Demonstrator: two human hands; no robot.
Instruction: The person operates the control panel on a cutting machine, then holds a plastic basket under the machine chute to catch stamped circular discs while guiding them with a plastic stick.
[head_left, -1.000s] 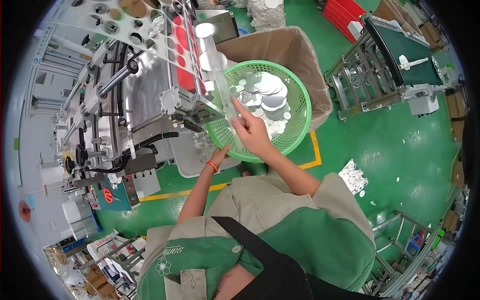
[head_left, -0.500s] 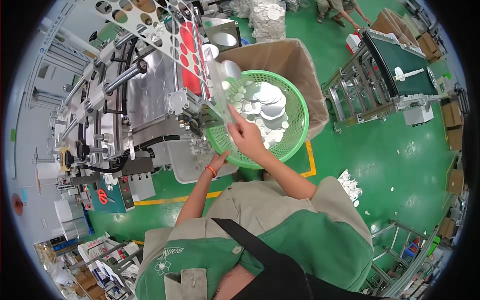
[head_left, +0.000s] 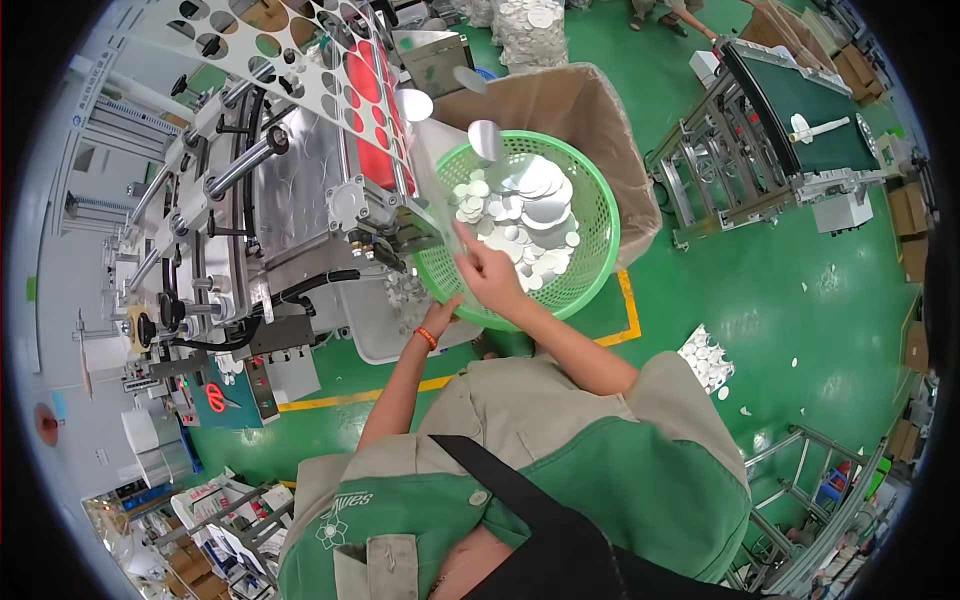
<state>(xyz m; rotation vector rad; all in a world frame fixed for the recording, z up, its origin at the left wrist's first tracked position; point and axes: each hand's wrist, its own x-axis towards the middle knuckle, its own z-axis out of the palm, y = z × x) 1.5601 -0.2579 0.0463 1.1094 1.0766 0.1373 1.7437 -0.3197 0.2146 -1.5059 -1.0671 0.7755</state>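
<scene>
A light green perforated basket holds many white discs of large and small size. My left hand is closed round the basket's near-left rim, an orange band on its wrist. Above the basket's left part, my right hand has its fingers closed against the lower end of a clear plastic strip, which stands along the machine's edge. A silvery disc is in the air over the basket's far rim. Another white disc shows by the machine's red roller.
On the left stands a machine with a punched white sheet running off it. A lined carton sits behind the basket, a grey tray below the machine. A green-belt conveyor is at right. Scraps lie on the floor.
Discs near the machine's edge have shifted; one now hangs separately above the basket's far rim, another farther back. Both my hands keep nearly the same places. The view has shifted slightly.
</scene>
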